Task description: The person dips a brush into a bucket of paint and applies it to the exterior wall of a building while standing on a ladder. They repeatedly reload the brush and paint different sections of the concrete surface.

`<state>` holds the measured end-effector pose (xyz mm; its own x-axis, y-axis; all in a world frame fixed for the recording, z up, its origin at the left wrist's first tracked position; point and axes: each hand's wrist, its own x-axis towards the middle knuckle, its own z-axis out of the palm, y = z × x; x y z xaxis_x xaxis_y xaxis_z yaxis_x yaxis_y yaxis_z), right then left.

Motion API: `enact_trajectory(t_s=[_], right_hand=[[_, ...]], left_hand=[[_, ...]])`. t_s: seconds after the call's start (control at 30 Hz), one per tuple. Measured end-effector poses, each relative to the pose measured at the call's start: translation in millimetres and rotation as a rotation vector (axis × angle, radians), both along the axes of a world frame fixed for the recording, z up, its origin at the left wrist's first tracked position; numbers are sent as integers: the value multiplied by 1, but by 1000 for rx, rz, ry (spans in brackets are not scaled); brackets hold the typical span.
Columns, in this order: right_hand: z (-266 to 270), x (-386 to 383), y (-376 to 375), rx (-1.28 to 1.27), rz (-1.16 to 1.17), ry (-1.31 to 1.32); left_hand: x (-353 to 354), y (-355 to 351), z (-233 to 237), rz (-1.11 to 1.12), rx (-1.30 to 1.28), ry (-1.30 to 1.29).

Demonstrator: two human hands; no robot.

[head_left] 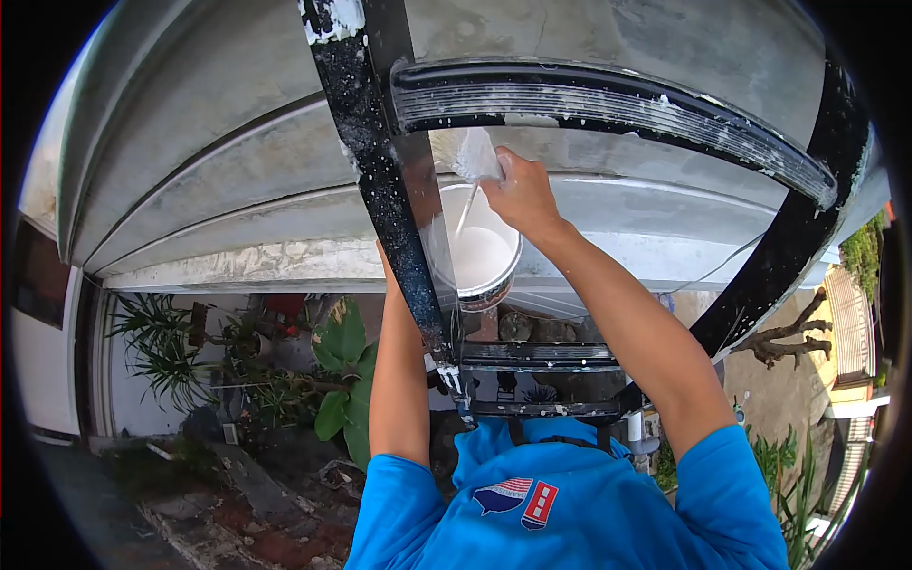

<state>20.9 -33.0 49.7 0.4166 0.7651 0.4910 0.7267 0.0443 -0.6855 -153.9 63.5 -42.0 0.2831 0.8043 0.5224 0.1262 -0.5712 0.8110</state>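
Note:
My right hand [522,193] is closed round a paint-covered brush [475,155], held above a white bucket [478,252]. The bucket holds white paint, and a thin stick [465,211] stands in it. Paint-spattered black ladder rails [394,204] and a ribbed rung [570,97] frame the bucket. My left forearm reaches up to the left of the bucket. Only a sliver of my left hand [385,261] shows at the ladder rail's edge, and its fingers are hidden behind the rail.
A grey concrete wall [237,142] with ledges spans the upper view. Lower rungs [541,353] cross below the bucket. Far below are green plants [344,380], rocks and paving, with a bare branched trunk [788,332] at the right.

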Motion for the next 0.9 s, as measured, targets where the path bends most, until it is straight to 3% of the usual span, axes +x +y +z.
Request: enact_trajectory(t_s=[0.23,0.33,0.4,0.5,0.6,0.67,0.7,0.77,0.9], right_hand=[[-11,-18,27,53,210,-73],[-13,-18,21,20,296,-56],[-9,-16,15,84,265,-119],[35,-1,-10,-331,301,5],[59,33,-30,-576,419,-141],[59,53,-39,-605,540,-238],[82,42,-49,-823,500,-305],[76,29,-47,-857,413,-455],[72,3,-30,-773,306,-716]], left_hand=[[6,-16,41,-223,401,169],[8,-12,29,-127,388,186],[5,16,-13,52,387,202],[2,10,-12,136,227,233],[0,2,-4,169,53,251],[-5,6,-7,191,-46,270],[-6,8,-9,200,-96,282],[-5,18,-27,284,-88,273],[-4,-1,2,370,94,510]])
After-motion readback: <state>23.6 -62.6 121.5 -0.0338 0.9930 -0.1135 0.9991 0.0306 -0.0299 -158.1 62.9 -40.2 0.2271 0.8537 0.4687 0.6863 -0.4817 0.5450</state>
